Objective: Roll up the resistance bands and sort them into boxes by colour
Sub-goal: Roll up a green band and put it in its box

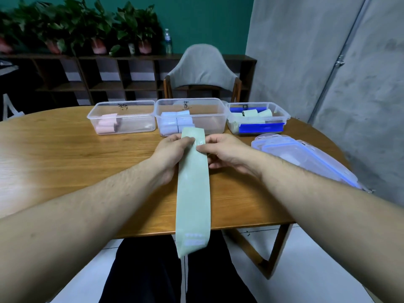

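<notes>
green band (193, 193) (flat) between hands, three boxes (189, 115) behind.

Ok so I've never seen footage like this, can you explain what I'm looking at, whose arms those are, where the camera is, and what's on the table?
There is no machine here. The single picture comes from a camera worn on a person's head, looking forward and down, so the two bare arms are that person's own.

The left hand and the right hand both pinch a long pale green resistance band near its far end. It lies flat along the wooden table, and its near end hangs over the table's edge.

Behind the hands stand three clear plastic boxes: the left box holds pink rolls, the middle box holds pale lilac-blue rolls, and the right box holds pale green rolls and something bright blue. To the right lie clear lids with blue rims.
</notes>
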{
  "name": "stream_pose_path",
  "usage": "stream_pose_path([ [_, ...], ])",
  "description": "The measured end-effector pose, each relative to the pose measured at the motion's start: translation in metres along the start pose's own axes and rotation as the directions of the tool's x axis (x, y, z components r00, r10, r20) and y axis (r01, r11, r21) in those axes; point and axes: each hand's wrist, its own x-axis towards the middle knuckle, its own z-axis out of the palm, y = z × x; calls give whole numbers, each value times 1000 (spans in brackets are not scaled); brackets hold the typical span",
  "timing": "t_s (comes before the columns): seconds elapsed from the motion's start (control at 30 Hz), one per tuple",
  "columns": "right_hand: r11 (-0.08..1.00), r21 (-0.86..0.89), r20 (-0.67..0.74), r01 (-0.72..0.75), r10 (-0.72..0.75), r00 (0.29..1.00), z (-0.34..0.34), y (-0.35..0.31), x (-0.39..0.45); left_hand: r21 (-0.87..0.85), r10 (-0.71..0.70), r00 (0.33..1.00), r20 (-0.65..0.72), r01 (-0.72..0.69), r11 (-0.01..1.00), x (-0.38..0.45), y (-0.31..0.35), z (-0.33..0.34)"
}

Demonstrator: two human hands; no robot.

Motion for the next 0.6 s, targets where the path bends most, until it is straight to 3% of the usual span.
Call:
stream_pose_path([
  [0.2, 998, 34, -21, -56, 57, 998, -9, 12, 23, -178, -61, 997, -38, 54, 983, 45, 1, 9],
  [0.27, 997, 4, -45, -81, 81, 996, -13, 16, 30, -161, -73, 996, -58, 62, 985, 63, -3, 11],
  [0.4, 988, -142, -174, -59, 33, 984, -19, 23, 46, 183, 19, 994, -104, 0, 983, 84, -11, 13],
  [0.6, 909, -414, -203, -51, -38, 978, -23, 29, 56, 589, 141, 979, -150, -26, 807, 93, -22, -4],
])
